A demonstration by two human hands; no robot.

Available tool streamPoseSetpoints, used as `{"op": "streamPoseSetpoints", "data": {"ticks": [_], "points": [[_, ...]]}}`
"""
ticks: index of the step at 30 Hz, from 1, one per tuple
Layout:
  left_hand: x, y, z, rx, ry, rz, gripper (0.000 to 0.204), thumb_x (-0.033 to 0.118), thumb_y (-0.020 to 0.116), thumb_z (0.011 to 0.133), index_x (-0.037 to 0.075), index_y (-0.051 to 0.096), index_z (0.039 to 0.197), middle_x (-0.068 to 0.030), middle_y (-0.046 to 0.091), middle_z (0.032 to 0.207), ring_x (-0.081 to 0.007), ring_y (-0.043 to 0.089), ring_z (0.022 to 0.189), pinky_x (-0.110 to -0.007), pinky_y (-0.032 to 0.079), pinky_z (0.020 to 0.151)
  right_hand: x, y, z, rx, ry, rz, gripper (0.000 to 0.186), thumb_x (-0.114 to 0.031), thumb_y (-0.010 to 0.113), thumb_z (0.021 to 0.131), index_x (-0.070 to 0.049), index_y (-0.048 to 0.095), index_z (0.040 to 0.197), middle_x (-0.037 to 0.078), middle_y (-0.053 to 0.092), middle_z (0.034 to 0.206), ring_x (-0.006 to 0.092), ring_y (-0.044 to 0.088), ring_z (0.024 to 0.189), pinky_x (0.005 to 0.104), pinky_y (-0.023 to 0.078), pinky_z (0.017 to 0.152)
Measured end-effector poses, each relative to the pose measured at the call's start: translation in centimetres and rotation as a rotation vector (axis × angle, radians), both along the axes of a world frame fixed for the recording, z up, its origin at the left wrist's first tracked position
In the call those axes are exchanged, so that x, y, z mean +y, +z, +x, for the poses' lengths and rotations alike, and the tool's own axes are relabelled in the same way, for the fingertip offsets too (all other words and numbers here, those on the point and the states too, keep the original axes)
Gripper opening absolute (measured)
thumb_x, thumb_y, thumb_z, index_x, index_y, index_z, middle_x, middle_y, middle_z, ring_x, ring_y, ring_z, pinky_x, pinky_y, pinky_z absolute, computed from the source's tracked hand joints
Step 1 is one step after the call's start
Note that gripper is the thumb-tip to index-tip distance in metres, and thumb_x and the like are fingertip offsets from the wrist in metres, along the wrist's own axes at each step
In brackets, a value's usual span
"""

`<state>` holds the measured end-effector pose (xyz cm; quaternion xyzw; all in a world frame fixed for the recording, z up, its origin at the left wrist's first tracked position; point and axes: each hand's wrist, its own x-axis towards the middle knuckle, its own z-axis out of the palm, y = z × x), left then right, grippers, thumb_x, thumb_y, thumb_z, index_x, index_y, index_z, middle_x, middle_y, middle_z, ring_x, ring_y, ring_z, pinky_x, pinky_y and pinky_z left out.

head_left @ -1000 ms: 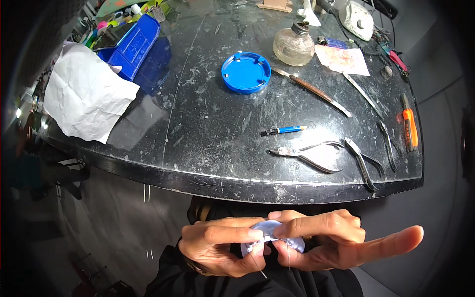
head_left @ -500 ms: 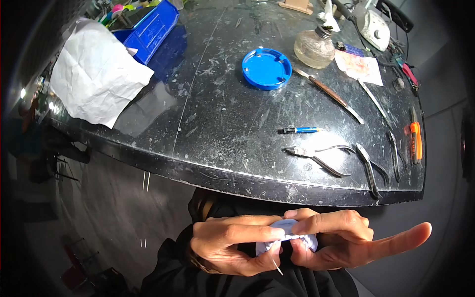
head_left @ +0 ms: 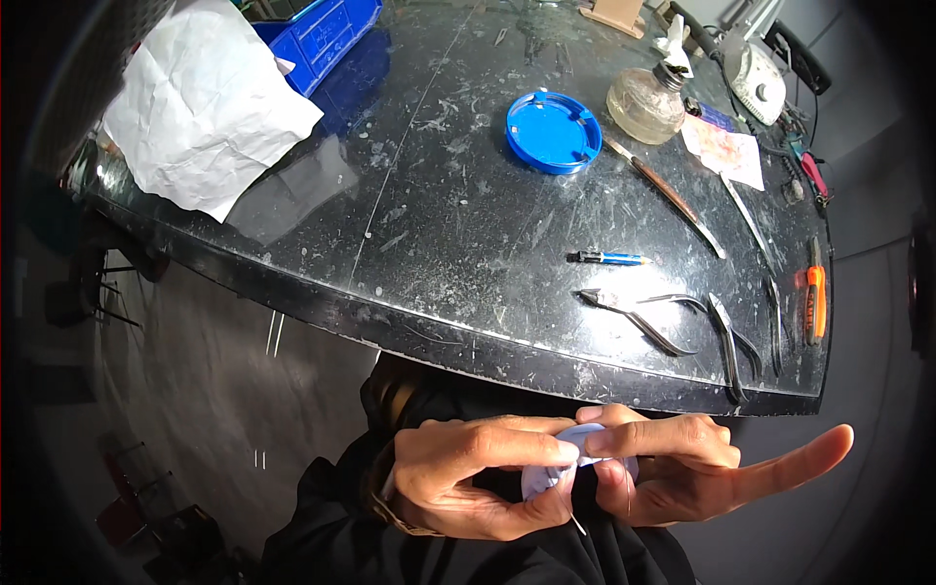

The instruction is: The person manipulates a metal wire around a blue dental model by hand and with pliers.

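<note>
Above my lap, in front of the bench edge, both hands grip a small pale lilac dental cast (head_left: 539, 482) with a ridged, tooth-like side. My left hand (head_left: 468, 473) is closed on its left part, index finger on top and thumb below. A thin metal wire (head_left: 578, 517) sticks out downward by the left thumb. My right hand (head_left: 673, 468) pinches the cast's right side between thumb and fingers, while one finger stretches out to the right. Fingers cover much of the cast, and how the wire sits against it is hidden.
On the dark bench (head_left: 439, 234) lie pliers (head_left: 639, 317), more pliers (head_left: 728, 341), a blue pen-like tool (head_left: 609, 258), a wax knife (head_left: 673, 200) and an orange-handled cutter (head_left: 815, 292). Farther back are a round blue lid (head_left: 554, 134), a glass spirit lamp (head_left: 645, 105) and crumpled white paper (head_left: 205, 107).
The whole view has shifted slightly, so the bench items sit a little farther right. Both hands keep hold of the cast, which looks slightly turned between the fingers.
</note>
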<state>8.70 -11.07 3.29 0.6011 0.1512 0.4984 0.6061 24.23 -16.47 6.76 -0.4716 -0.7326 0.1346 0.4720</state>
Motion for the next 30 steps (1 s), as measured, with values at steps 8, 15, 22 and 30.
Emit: {"op": "streamPoseSetpoints", "data": {"ticks": [8, 15, 22, 30], "points": [[-0.6, -0.2, -0.5, 0.094, -0.101, -0.216, 0.034, 0.002, 0.075, 0.07, 0.001, 0.054, 0.097, -0.0205, 0.066, 0.088, -0.0148, 0.067, 0.068, -0.022, 0.053, 0.055, 0.0, 0.2, 0.4, -0.017, 0.058, -0.005, 0.097, 0.005, 0.069, 0.072, 0.012, -0.007, 0.132, 0.019, 0.062, 0.079, 0.023, 0.065, 0.062, 0.0355, 0.059, 0.063], [-0.2, 0.1, -0.1, 0.028, 0.024, -0.046, 0.033, 0.0, 0.075, 0.069, 0.001, 0.056, 0.096, -0.0199, 0.067, 0.085, -0.0155, 0.067, 0.067, -0.021, 0.053, 0.055, 0.8, -0.6, 0.6, 0.061, 0.102, 0.1, 0.083, 0.005, 0.068, 0.073, 0.019, 0.007, 0.127, 0.019, 0.063, 0.078, 0.0233, 0.066, 0.063, 0.0354, 0.059, 0.063], [0.3, -0.2, -0.3, -0.02, -0.054, 0.042, 0.037, -0.003, 0.073, 0.069, -0.001, 0.055, 0.101, -0.0213, 0.065, 0.089, -0.0177, 0.066, 0.072, -0.023, 0.053, 0.058, -0.2, 0.0, -1.3, 0.479, -0.1, -0.037, 0.015, 0.008, 0.066, 0.075, 0.013, 0.059, 0.087, 0.018, 0.067, 0.082, 0.0245, 0.068, 0.07, 0.0359, 0.057, 0.07], [0.8, 0.8, -1.0, 0.075, -0.127, 0.136, 0.041, -0.007, 0.069, 0.07, -0.001, 0.051, 0.107, -0.0236, 0.063, 0.094, -0.0211, 0.066, 0.076, -0.025, 0.052, 0.059, 0.9, -0.2, 0.2, 0.34, 0.068, 0.03, 0.041, 0.007, 0.067, 0.073, 0.018, 0.041, 0.102, 0.018, 0.065, 0.081, 0.0268, 0.067, 0.07, 0.0368, 0.058, 0.068]]}}
